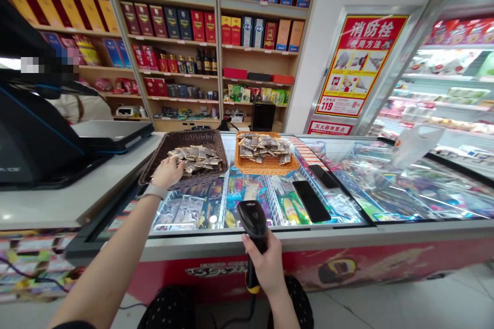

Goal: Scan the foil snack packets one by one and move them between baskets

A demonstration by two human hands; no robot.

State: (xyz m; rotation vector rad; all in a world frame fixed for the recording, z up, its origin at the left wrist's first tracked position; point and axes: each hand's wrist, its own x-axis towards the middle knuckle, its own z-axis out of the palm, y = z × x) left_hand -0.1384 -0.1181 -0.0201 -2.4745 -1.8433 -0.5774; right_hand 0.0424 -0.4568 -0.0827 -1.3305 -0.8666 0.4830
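Note:
My left hand (168,172), with a band on its wrist, reaches over the near left side of a dark brown wicker basket (160,151). Its thumb and fingers look apart and lie against the small flat packets (198,157) heaped inside. Whether a fingertip touches one packet in particular is hard to see. In front of the freezer, my right hand (269,264) is wrapped round the handle of a black barcode scanner (252,218) with a yellow-tipped base. An orange wicker basket (266,167) with similar packets (262,145) stands to the right.
Both baskets rest on a glass-topped chest freezer (231,239). Two black phones (312,201) lie on the glass at right. A counter (38,211) with a scale (111,133) is at left, a person partly behind it. Shelves of boxes (165,20) line the back wall.

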